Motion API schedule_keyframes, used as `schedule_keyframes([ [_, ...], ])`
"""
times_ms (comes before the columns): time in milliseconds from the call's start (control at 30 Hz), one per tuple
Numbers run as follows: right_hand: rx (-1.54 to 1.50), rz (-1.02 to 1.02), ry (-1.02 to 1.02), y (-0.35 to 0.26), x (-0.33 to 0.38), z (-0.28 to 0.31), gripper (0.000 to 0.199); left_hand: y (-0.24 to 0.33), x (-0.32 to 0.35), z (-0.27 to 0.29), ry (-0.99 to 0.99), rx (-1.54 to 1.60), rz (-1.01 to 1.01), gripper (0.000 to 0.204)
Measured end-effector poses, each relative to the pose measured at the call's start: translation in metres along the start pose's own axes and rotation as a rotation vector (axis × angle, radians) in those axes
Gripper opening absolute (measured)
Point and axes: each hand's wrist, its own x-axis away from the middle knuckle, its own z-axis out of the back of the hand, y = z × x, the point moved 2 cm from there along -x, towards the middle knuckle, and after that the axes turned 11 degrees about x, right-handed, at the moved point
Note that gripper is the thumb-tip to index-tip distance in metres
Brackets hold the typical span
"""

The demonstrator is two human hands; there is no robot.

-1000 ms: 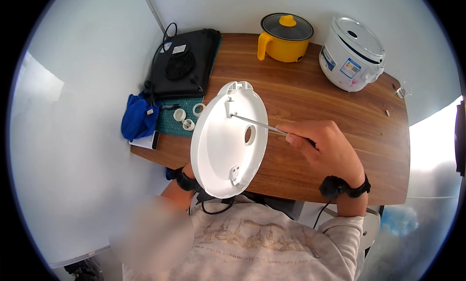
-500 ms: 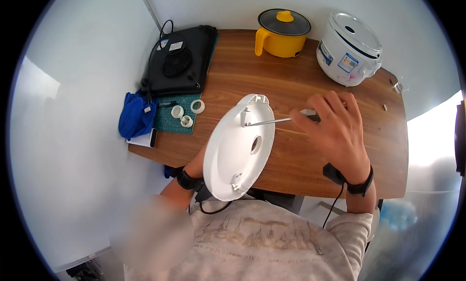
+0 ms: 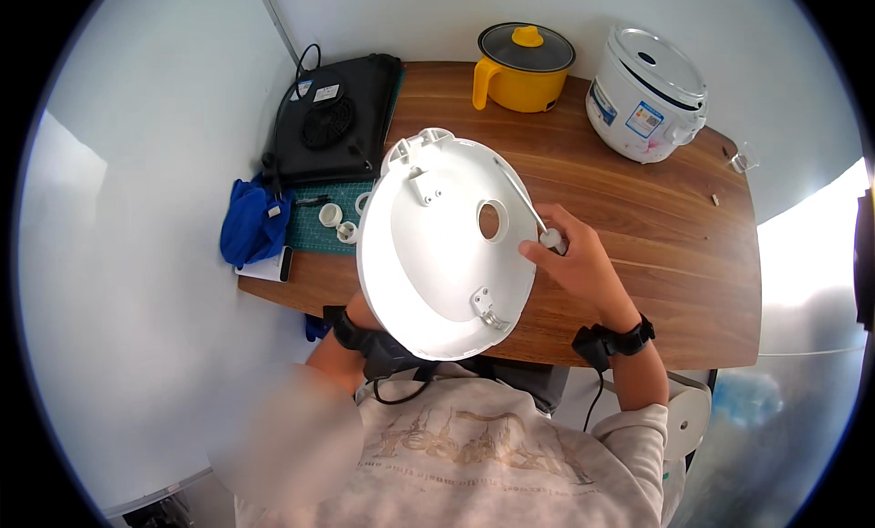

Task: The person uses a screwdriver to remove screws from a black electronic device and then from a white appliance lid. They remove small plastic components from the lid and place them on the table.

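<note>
A white rounded plastic lid shell (image 3: pixel 428 273) is held up over the table's near side, its hollow inside facing me. It has a round hole, small screw posts and a hinge part at the top. My left hand (image 3: pixel 361 312) holds it from behind, with its fingers hidden by the shell. My right hand (image 3: pixel 574 259) is closed on a screwdriver (image 3: pixel 523 197), beside the shell's right rim. The pale handle sits at the fingers, and the thin metal shaft slants up and left across the rim, apart from the screw posts.
A yellow pot (image 3: pixel 524 77) with a dark lid and a white rice cooker (image 3: pixel 643 100) stand at the back. A black appliance (image 3: pixel 333 118) lies back left, partly on a green cutting mat (image 3: pixel 310 232). Small white parts (image 3: pixel 331 215), a blue cloth (image 3: pixel 251 223) and a clear cup (image 3: pixel 743 159) lie around.
The shell has turned to show more of its inside. My right hand has moved down and left to its rim, and the screwdriver tip has come away from the upper screw post.
</note>
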Motion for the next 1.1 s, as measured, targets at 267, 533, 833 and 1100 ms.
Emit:
schedule_keyframes([
  [267,0.107,-0.078,0.185,0.007,-0.001,0.008,0.021,0.046,-0.027,-0.018,-0.011,0.353,0.164,0.073],
  [533,0.169,-0.040,0.197,-0.001,-0.006,0.010,0.022,0.053,-0.017,-0.039,0.065,-0.045,-0.099,0.066],
  [833,-0.463,0.052,-0.201,-0.005,0.028,0.010,0.050,0.063,-0.017,-0.044,0.148,-0.054,-0.351,0.064],
  [1100,-0.466,-0.005,-0.326,-0.033,0.049,-0.026,0.032,0.063,-0.020,-0.054,0.168,-0.117,-0.472,0.063],
])
